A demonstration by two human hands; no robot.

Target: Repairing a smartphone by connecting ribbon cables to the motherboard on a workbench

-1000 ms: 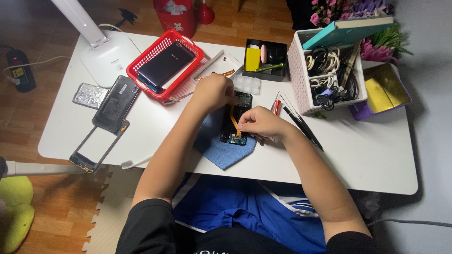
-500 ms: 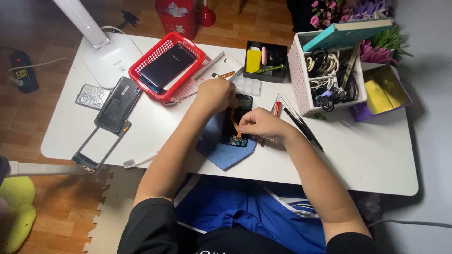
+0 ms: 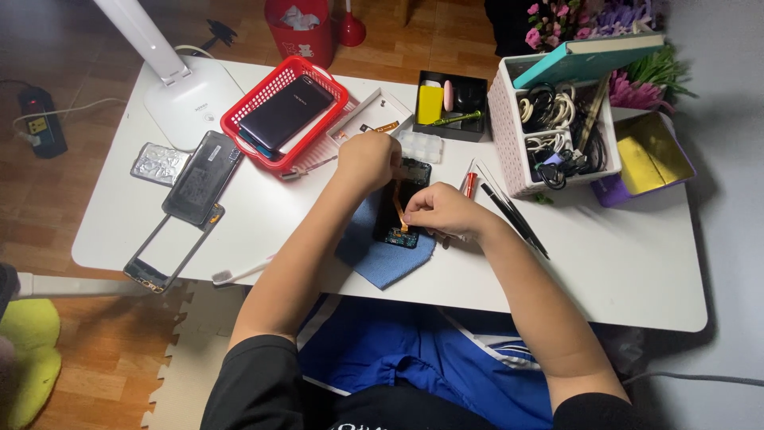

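Two hands are on one small job here: your left hand (image 3: 368, 159) is closed down over the top end of the opened phone (image 3: 402, 209), and your right hand (image 3: 440, 212) pinches the orange ribbon cable (image 3: 397, 209) that runs down the phone's middle. The phone lies on a blue cloth (image 3: 374, 253), near the front edge of the tabletop (image 3: 621, 263).

That ribbon looks thin, so a sideways tug or a sharp fold could likely crease or tear it, or lift its connector. If your left hand slackens, the phone may slide on the cloth, and the cloth's corner overhangs the front edge. The red-handled tool (image 3: 469, 185) and dark picks (image 3: 513, 219) lie just beside your right wrist; a sweep of the forearm could send them rolling.

The tabletop is white and crowded: a red basket (image 3: 259, 103) holding a dark phone, a bare phone frame (image 3: 169, 253), a black phone back (image 3: 199, 177), a clear parts box (image 3: 422, 146), a black tray (image 3: 454, 105) and a white bin of cables (image 3: 509, 135). A lamp base (image 3: 191, 99) stands at the far left. Below is wooden flooring with a power strip (image 3: 38, 121).
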